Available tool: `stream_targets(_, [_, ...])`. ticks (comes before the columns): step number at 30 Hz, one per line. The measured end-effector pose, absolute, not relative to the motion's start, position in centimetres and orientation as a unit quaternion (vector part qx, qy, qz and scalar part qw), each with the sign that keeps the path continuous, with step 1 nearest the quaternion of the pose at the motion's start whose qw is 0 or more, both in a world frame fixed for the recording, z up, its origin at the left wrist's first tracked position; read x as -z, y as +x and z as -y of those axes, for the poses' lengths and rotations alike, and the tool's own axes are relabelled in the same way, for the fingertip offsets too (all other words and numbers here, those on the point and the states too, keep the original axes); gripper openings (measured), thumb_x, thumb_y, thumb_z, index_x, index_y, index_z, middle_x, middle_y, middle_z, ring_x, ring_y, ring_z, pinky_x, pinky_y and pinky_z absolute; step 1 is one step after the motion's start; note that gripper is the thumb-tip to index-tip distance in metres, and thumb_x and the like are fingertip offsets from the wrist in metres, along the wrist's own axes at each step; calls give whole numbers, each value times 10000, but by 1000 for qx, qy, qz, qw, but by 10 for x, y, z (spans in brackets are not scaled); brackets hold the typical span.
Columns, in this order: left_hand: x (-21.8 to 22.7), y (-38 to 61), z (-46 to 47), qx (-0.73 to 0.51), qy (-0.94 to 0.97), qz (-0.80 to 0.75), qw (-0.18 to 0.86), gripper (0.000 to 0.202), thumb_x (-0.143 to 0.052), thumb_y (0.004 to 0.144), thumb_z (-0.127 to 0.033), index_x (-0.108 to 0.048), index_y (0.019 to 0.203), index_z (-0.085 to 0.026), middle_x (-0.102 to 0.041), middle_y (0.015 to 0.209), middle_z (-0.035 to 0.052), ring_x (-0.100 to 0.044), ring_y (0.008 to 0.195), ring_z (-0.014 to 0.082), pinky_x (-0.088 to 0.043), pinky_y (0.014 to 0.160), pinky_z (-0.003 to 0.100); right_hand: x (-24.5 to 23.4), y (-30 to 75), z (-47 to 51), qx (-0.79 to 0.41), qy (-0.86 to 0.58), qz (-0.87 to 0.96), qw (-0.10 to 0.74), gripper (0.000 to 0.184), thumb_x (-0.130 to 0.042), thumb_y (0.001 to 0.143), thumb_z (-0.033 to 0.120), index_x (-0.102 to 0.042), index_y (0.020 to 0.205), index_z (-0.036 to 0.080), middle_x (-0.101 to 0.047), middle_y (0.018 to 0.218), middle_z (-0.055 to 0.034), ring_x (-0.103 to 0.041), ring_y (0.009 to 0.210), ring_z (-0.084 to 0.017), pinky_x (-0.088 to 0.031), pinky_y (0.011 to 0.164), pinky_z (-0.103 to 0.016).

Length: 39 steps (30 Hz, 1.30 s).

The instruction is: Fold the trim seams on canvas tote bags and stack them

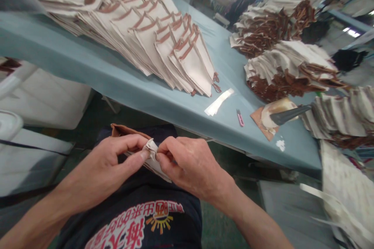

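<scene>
A white fabric piece with brown trim (125, 129), like the stacked ones on the table, lies over my lap. My left hand (115, 163) pinches a bunched white fold of it between thumb and fingers. From the other side, my right hand (187, 161) has its thumb and fingertips pressed together on the same fold. Both hands hide much of the piece, and its lower white edge shows beneath them. Beyond them on the table lie small pink-handled thread snips (240, 118) and some white strips (219, 102).
A blue-covered table (117, 72) runs across in front of me. It bears an overlapping row of white pieces with brown edging (166, 46) and more stacks (289, 70) at right. A dark-handled tool (289, 114) rests on a brown pad. White bins (55, 93) stand at left.
</scene>
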<state>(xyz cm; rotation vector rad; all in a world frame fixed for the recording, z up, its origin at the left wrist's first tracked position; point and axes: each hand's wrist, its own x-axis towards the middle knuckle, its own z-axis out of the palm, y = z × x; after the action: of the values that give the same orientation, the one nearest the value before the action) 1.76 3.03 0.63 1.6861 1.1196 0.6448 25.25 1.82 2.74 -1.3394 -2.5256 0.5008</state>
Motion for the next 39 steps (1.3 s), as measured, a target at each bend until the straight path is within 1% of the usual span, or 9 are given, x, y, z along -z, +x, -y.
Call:
stream_targets(4, [-4, 14, -30, -272, 692, -451, 493, 316, -640, 1023, -453, -850, 879, -266, -883, 849, -13, -799, 772, 202, -620, 751, 224, -26, 251, -16, -198, -455, 855, 150, 238, -611, 1127, 289, -726, 938, 202, -832, 813, -58, -771, 728, -197, -414, 667, -315])
stream_targets(9, [-6, 12, -30, -243, 665, -435, 557, 308, -668, 996, -466, -839, 849, -255, -868, 809, -3, -772, 759, 217, -630, 710, 240, -31, 247, -12, -329, -474, 793, 195, 195, -658, 1032, 229, -661, 837, 220, -767, 735, 13, -659, 613, -120, -417, 647, -255])
stream_targets(12, [-7, 12, -29, -248, 660, -440, 556, 313, -671, 993, -467, -833, 833, -254, -871, 810, -5, -781, 767, 216, -641, 747, 240, -33, 247, -9, -314, -483, 796, 184, 193, -668, 1034, 237, -667, 842, 223, -791, 767, 0, -705, 663, -138, -435, 666, -262])
stream_targets(18, [-7, 15, -28, -243, 704, -447, 496, 345, -643, 1028, -486, -821, 835, -263, -888, 877, -1, -799, 800, 218, -627, 768, 236, -24, 251, -7, -183, -469, 848, 164, 151, -642, 1071, 214, -729, 948, 224, -843, 844, -49, -783, 768, -199, -439, 679, -304])
stream_targets(24, [1, 25, -18, -322, 715, -549, 289, 227, -689, 1000, -492, -791, 1025, -291, -890, 1072, 46, -795, 1063, 310, -609, 1031, 388, -8, 252, -19, -218, -479, 817, 236, 132, -610, 976, 171, -634, 863, 234, -756, 753, -4, -674, 643, -150, -418, 648, -270])
stream_targets(26, [5, 29, -9, -340, 705, -565, 260, 204, -686, 1025, -483, -762, 976, -300, -861, 958, 15, -788, 930, 273, -615, 938, 353, -5, 251, -22, -264, -481, 797, 254, 121, -614, 957, 185, -600, 853, 243, -709, 727, 23, -615, 603, -130, -413, 632, -252])
stream_targets(29, [10, 34, 1, -329, 695, -539, 345, 226, -677, 1060, -453, -783, 935, -298, -831, 817, -46, -760, 711, 190, -581, 726, 267, -4, 251, -24, -322, -468, 785, 246, 126, -613, 966, 193, -578, 859, 249, -687, 740, 30, -610, 621, -126, -421, 634, -239])
stream_targets(34, [11, 41, -4, -332, 686, -526, 378, 226, -699, 1029, -428, -846, 940, -281, -879, 826, -51, -775, 678, 173, -597, 745, 237, -6, 255, -27, -375, -457, 774, 226, 150, -615, 1020, 171, -595, 889, 241, -704, 793, 22, -633, 665, -124, -456, 644, -213])
stream_targets(39, [6, 46, -13, -328, 685, -529, 379, 279, -645, 962, -380, -801, 761, -266, -803, 646, -55, -707, 528, 147, -484, 545, 227, -7, 257, -29, -352, -452, 794, 204, 195, -626, 1054, 126, -612, 889, 230, -721, 812, 8, -672, 701, -133, -452, 675, -228])
